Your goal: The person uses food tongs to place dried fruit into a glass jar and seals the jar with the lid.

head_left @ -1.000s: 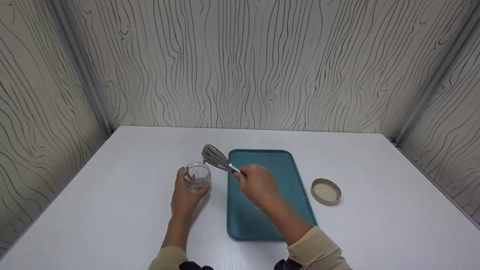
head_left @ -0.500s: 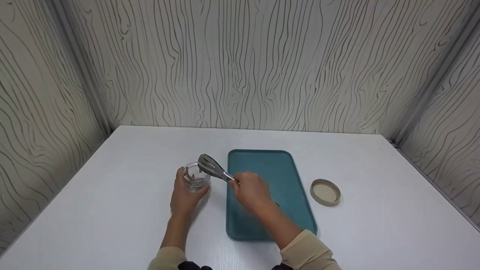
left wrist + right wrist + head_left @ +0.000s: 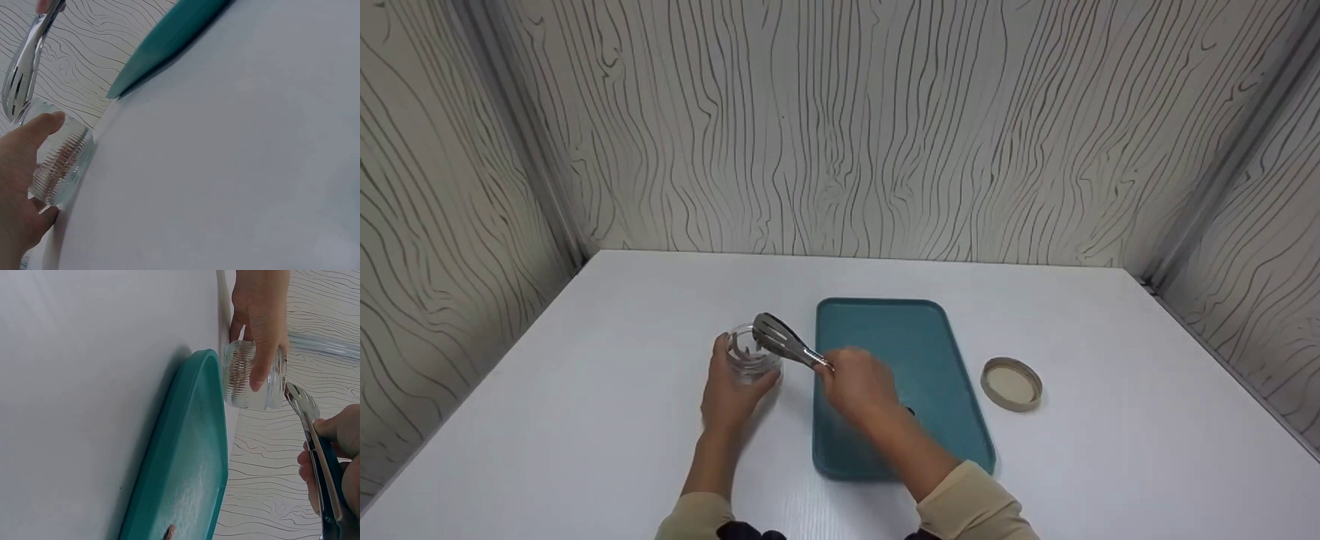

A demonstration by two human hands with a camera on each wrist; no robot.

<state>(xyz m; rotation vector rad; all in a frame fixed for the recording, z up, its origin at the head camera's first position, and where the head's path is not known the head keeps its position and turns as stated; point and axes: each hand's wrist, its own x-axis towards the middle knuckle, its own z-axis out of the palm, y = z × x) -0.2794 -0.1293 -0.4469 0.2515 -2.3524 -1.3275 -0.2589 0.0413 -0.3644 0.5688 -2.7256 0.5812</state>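
Note:
My left hand holds a clear glass jar upright on the white table, thumb and fingers round its sides. Through the ribbed glass, brownish pieces show in the left wrist view. My right hand grips metal tongs with slotted heads, tilted down to the left. Their tips are right at the jar's mouth. Whether anything is pinched between them, I cannot tell. Beneath my right forearm lies a teal tray, partly hidden. One small brown piece sits on it in the right wrist view.
A round beige lid lies on the table to the right of the tray. Wood-patterned panels enclose the white table at the back and sides.
My right hand has moved left and toward me, bringing the tongs' tips from beyond the jar down to its mouth. A dark bit on the tray has come into view. The left hand stays put.

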